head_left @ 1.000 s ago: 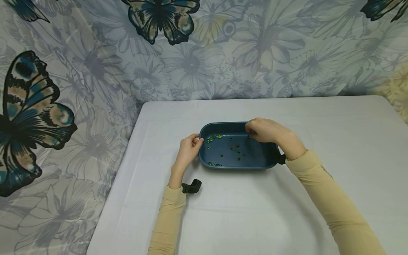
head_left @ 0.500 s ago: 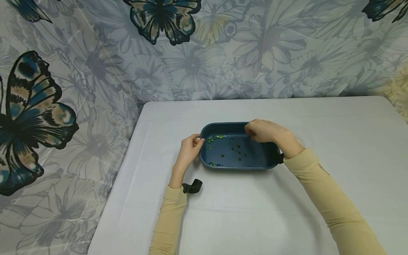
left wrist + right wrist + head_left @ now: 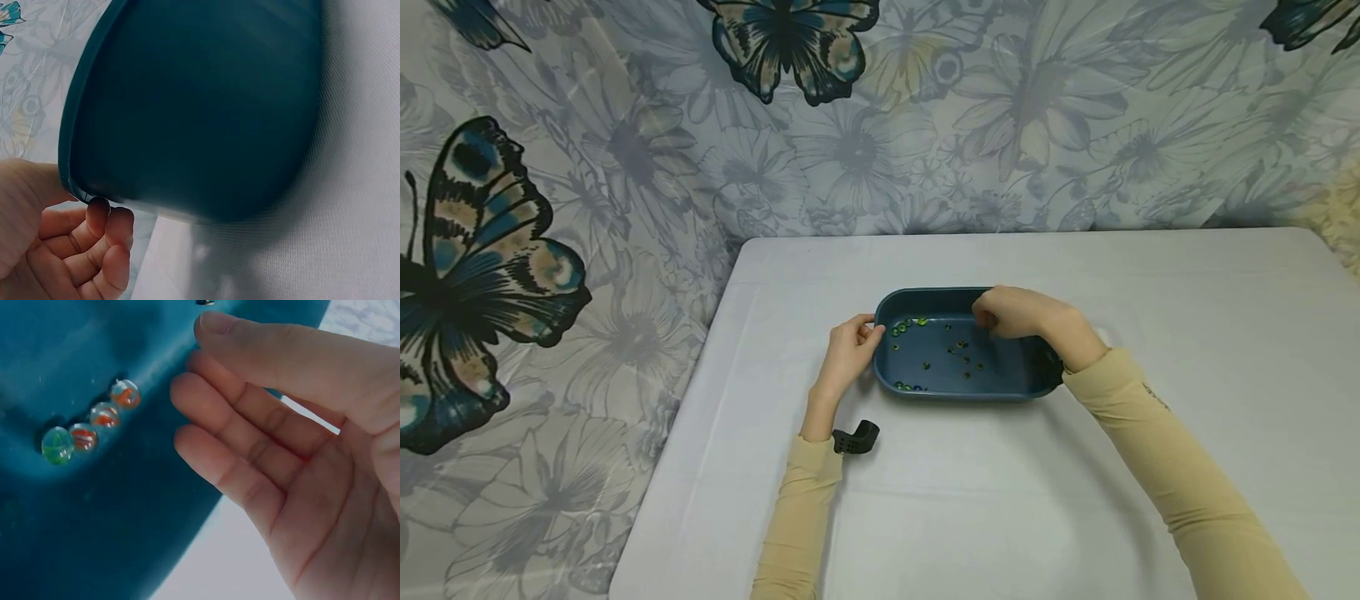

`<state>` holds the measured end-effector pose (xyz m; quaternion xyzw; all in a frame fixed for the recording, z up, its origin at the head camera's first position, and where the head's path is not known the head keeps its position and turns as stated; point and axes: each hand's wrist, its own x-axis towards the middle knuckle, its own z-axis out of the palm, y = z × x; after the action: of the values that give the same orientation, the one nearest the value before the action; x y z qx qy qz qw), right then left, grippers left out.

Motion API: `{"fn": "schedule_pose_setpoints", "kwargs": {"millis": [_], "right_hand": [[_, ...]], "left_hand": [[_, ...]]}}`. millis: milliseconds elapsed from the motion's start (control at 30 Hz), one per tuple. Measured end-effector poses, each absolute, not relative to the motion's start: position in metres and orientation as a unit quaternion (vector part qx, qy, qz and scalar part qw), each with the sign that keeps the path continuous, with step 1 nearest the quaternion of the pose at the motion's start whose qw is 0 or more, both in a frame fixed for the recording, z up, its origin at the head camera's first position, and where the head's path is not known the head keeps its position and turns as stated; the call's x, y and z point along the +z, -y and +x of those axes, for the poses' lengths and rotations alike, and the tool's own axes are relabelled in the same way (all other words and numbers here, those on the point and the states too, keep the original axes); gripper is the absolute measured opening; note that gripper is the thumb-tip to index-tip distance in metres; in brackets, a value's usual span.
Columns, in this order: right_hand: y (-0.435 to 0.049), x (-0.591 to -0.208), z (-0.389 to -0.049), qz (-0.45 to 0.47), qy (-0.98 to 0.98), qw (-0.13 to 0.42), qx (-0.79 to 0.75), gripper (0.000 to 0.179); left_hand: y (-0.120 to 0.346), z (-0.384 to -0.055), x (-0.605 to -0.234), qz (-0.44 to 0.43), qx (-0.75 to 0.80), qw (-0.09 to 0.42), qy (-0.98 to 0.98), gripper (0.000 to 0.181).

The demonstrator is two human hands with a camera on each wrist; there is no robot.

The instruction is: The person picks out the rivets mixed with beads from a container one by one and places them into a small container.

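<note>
A dark blue rectangular tray point(image 3: 967, 395) with rounded corners sits on the white table. My left hand point(image 3: 846, 354) pinches its left rim, the thumb point(image 3: 53, 183) at the edge in the left wrist view. My right hand point(image 3: 1024, 313) reaches in over the far right part of the tray. In the right wrist view its fingers are loosely bent, with nothing visible in them. A green marble point(image 3: 57, 445) and several orange-and-white marbles point(image 3: 104, 415) lie in a row beside the fingertips. More green marbles point(image 3: 922, 322) and several small brownish pieces point(image 3: 962, 343) are scattered across the tray.
The white-covered table point(image 3: 1000, 508) meets a wall covering point(image 3: 850, 167) printed with flowers and butterflies at the back and left. A black wrist mount point(image 3: 856, 437) juts from the left wrist. Something cream and fluffy point(image 3: 1333, 208) shows at the far right.
My right hand has shifted slightly toward me and left inside the tray. The left hand keeps its grip on the rim. The whole head view has drifted slightly.
</note>
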<state>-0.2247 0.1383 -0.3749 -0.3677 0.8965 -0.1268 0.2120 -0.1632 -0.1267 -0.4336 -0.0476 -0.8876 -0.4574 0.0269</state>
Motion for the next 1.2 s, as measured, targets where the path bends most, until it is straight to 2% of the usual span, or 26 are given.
{"fn": "schedule_pose_setpoints", "kwargs": {"millis": [300,1200], "right_hand": [[-0.136,-0.384,-0.228,-0.384,-0.875,0.245,-0.163,0.020],[-0.124,-0.395,-0.226,-0.389,-0.853,0.307,-0.163,0.014]], "left_hand": [[0.126,-0.164,-0.436,-0.056,-0.461,0.030,0.885,0.031],[0.127,-0.163,-0.433,-0.054,-0.465,0.025,0.883,0.029]]}}
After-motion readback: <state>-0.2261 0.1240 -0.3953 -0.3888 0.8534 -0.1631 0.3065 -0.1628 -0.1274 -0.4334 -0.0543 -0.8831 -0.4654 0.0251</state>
